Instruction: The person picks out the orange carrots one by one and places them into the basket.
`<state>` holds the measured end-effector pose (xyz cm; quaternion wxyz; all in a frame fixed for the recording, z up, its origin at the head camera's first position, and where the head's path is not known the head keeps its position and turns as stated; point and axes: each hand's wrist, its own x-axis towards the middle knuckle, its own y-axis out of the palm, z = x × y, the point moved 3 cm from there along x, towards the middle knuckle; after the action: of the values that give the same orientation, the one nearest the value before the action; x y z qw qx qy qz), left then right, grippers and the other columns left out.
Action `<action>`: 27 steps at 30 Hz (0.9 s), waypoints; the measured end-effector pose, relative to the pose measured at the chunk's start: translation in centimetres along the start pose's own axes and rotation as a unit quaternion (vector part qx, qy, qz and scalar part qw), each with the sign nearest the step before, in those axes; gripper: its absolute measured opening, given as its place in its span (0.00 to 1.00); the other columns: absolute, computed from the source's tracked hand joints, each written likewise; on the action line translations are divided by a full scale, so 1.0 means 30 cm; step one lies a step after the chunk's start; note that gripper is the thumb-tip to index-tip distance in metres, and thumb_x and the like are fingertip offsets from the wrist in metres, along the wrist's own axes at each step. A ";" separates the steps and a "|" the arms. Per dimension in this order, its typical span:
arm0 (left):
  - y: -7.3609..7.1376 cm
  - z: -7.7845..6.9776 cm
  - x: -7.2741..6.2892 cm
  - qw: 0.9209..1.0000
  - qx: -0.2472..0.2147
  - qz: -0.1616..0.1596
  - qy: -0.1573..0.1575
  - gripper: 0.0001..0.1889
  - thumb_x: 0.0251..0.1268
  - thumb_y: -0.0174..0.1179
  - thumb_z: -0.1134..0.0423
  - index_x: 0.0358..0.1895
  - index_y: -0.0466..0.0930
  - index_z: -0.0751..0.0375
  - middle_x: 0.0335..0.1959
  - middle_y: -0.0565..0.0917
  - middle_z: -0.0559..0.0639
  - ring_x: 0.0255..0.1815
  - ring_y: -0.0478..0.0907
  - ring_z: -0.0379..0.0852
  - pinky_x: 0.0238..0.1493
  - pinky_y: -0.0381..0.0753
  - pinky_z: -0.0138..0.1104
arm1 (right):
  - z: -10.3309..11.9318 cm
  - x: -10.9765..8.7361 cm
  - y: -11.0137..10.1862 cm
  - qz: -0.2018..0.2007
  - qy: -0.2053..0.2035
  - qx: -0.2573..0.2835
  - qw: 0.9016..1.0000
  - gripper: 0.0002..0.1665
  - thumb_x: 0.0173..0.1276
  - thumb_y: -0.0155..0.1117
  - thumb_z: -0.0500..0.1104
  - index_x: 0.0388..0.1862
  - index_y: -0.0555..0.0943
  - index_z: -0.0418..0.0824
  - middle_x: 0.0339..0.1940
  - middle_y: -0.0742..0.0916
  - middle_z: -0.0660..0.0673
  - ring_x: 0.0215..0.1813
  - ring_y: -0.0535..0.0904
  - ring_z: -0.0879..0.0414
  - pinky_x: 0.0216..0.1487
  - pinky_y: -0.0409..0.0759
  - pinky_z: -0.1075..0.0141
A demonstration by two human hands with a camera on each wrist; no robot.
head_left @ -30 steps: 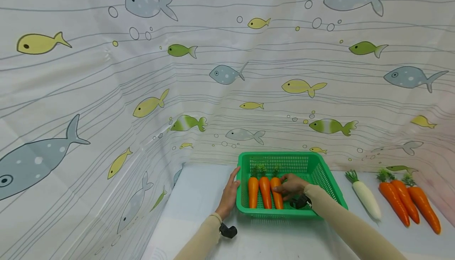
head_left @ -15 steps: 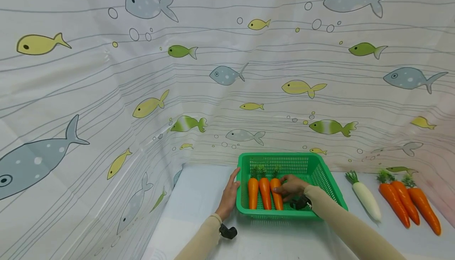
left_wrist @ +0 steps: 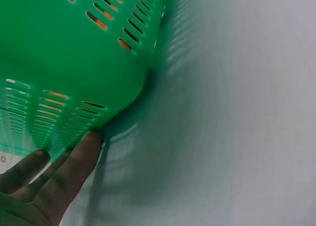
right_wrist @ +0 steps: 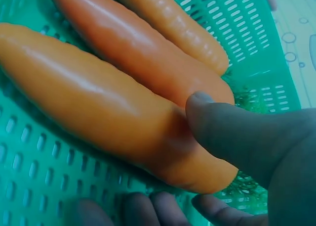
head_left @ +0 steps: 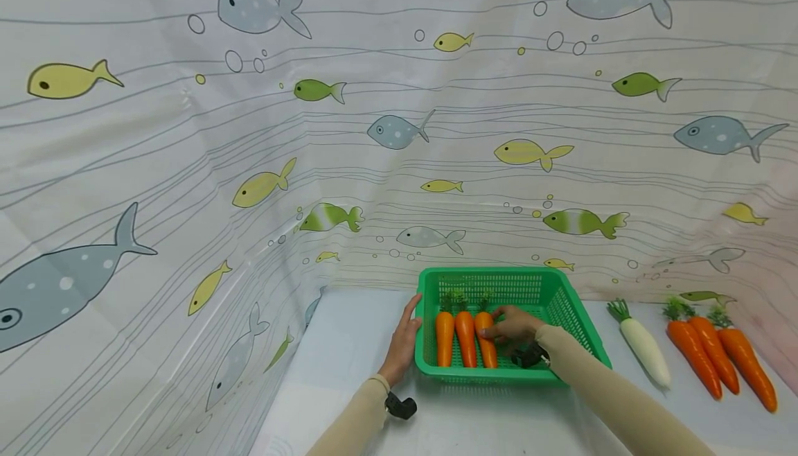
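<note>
A green plastic basket [head_left: 492, 373] holds three orange carrots with green tops, side by side at its left. My right hand [head_left: 514, 324] is inside the basket at the rightmost carrot [head_left: 485, 342]. In the right wrist view the thumb [right_wrist: 237, 129] lies across that carrot [right_wrist: 98, 102], with the fingertips along its other side. Beside it lie the middle carrot [head_left: 465, 339] and the left carrot [head_left: 444, 338]. Outside the basket, my left hand [head_left: 401, 346] rests against the left wall. The left wrist view shows its straight fingers [left_wrist: 69, 179] touching the perforated side.
On the white table [head_left: 337, 345], right of the basket, lies a white radish [head_left: 645, 352] with a green top. Farther right are three more carrots [head_left: 711, 352] close together. A fish-patterned sheet [head_left: 374, 165] rises behind and at the left.
</note>
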<state>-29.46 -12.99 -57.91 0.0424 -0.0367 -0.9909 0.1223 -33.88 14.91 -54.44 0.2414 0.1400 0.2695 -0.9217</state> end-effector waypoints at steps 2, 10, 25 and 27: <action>0.002 0.000 0.002 1.000 0.001 0.001 -0.001 0.28 0.88 0.36 0.54 0.84 0.54 0.26 0.88 0.54 0.47 0.88 0.50 0.61 0.81 0.49 0.71 | 0.001 -0.012 -0.010 -0.002 0.000 -0.017 1.000 0.47 0.72 0.74 0.49 0.75 0.62 0.24 0.59 0.81 0.24 0.55 0.86 0.34 0.44 0.91 0.48; 0.007 -0.002 0.004 1.000 0.003 0.001 0.002 0.29 0.88 0.35 0.55 0.85 0.54 0.26 0.89 0.54 0.48 0.89 0.49 0.61 0.82 0.48 0.70 | 0.019 -0.094 -0.138 -0.039 -0.012 -0.066 0.997 0.46 0.74 0.72 0.52 0.77 0.65 0.26 0.61 0.82 0.23 0.56 0.86 0.32 0.42 0.91 0.47; 0.001 -0.003 -0.001 1.000 -0.005 -0.006 0.000 0.28 0.86 0.38 0.51 0.84 0.56 0.27 0.88 0.55 0.49 0.88 0.50 0.61 0.82 0.49 0.70 | -0.055 -0.333 -0.579 -0.123 -0.042 -0.117 0.985 0.32 0.85 0.56 0.48 0.70 0.72 0.21 0.61 0.82 0.20 0.52 0.88 0.39 0.47 0.91 0.49; 0.000 -0.004 0.000 1.000 -0.007 -0.005 0.001 0.28 0.86 0.39 0.51 0.84 0.56 0.27 0.88 0.55 0.49 0.88 0.50 0.61 0.82 0.48 0.70 | -0.096 -0.361 -0.630 -0.143 -0.030 -0.130 0.981 0.32 0.85 0.56 0.48 0.68 0.73 0.19 0.60 0.83 0.19 0.52 0.88 0.38 0.46 0.91 0.50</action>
<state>-29.46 -12.96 -57.80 0.0436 -0.0320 -0.9919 0.1148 -34.19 34.50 -44.47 0.1310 0.0394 0.3973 -0.9074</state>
